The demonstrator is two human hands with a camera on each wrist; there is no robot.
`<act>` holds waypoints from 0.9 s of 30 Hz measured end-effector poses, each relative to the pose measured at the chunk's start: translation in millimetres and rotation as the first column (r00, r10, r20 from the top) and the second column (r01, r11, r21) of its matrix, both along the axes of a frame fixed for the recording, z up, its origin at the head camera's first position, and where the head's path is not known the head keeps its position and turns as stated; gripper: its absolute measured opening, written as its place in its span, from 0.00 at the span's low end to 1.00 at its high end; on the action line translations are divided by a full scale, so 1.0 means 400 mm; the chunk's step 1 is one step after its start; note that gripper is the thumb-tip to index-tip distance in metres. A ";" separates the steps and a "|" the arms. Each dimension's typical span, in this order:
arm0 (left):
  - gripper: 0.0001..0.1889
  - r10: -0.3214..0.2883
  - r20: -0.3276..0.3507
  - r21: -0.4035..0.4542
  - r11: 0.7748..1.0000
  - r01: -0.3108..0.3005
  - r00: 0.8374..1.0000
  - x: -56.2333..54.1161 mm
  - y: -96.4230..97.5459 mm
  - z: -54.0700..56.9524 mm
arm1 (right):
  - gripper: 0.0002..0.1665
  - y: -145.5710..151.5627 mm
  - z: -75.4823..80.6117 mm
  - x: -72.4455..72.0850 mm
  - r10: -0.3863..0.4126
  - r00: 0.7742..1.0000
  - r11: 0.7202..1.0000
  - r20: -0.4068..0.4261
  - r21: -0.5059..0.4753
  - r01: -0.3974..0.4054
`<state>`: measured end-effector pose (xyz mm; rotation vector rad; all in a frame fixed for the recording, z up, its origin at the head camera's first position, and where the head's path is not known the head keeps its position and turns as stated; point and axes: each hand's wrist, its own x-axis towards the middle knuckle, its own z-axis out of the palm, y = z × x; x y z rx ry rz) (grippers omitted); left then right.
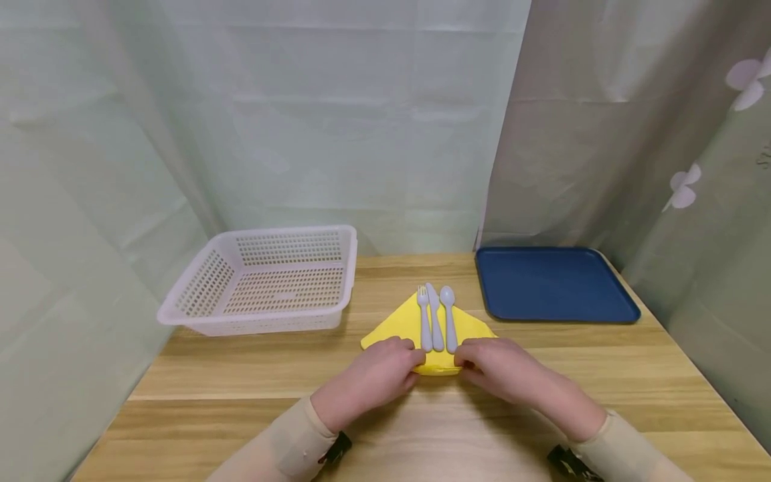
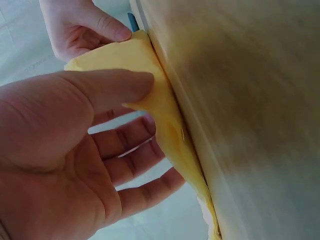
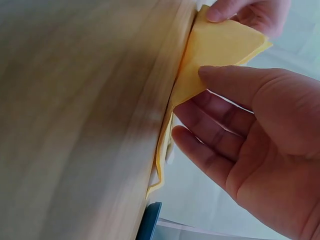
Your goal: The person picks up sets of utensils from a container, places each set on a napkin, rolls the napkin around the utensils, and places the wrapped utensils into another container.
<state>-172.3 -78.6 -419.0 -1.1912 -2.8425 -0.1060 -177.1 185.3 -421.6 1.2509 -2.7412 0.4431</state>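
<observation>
A yellow napkin point(image 1: 393, 326) lies on the table with its near edge folded up. On it, side by side, lie a pale grey fork point(image 1: 424, 320), a knife point(image 1: 434, 318) and a spoon point(image 1: 449, 320), handles toward me. My left hand point(image 1: 388, 368) pinches the near fold on its left between thumb and fingers. On the right part of the same fold, my right hand point(image 1: 496, 365) pinches the cloth, as the right wrist view shows with its thumb over the napkin point(image 3: 215, 50). In both wrist views the cutlery is mostly hidden behind the cloth.
A white perforated plastic basket point(image 1: 265, 323) stands at the back left of the wooden table point(image 1: 241, 381). At the back right lies a dark blue tray point(image 1: 554, 284). Pale curtains point(image 1: 361, 120) hang behind the table and along both sides.
</observation>
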 end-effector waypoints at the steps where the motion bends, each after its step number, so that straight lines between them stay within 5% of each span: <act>1: 0.06 0.007 -0.003 -0.003 1.000 -0.007 1.000 0.000 -0.001 0.000 | 0.13 0.000 0.001 -0.001 -0.004 1.000 1.000 -0.003 -0.003 0.004; 9: 0.05 0.051 -0.044 0.044 0.998 -0.049 0.998 -0.005 -0.006 0.003 | 0.13 0.000 0.015 -0.009 -0.042 0.999 0.999 0.012 -0.029 0.043; 27: 0.07 0.141 -0.009 0.093 0.986 -0.139 0.990 -0.051 0.008 0.004 | 0.15 -0.031 0.036 -0.042 -0.217 0.976 0.976 -0.015 -0.031 0.217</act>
